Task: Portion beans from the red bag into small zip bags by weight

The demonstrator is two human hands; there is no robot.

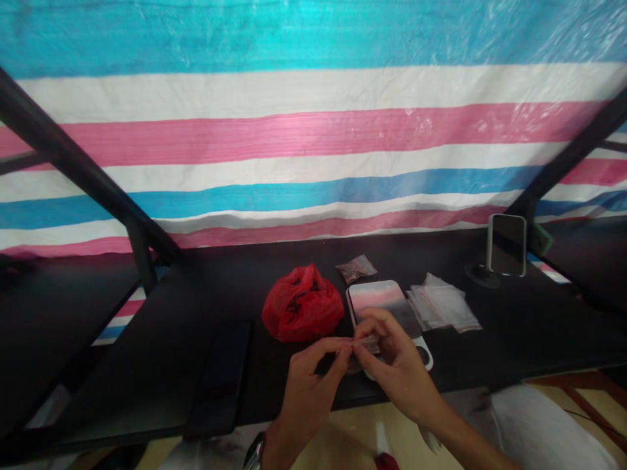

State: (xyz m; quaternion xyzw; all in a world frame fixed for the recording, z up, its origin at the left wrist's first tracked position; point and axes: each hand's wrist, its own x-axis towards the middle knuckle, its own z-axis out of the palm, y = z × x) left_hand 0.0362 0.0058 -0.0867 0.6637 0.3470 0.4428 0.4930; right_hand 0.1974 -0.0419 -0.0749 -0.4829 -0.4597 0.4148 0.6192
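So we've got a black table [161, 372] here, with both our hands working just over the near edge of what looks like a pocket scale [385, 300]. Our left hand [307, 398] and right hand [396, 365] are both mostly closed, fingertips pinched together on what seems to be a small clear plastic bag [366, 344], though the fingers hide most of it. It's at about 6 o'clock on the scale, held up off the surface, apparently so both hands can get at its edge. A stack of clear bags [439, 303] lies at 3 o'clock, within easy reach. A red plastic bag [302, 303] sits at 9 o'clock, a packet of brown bits [356, 269] at 12, and a phone [507, 245] stands propped at 2 o'clock, screen facing us.
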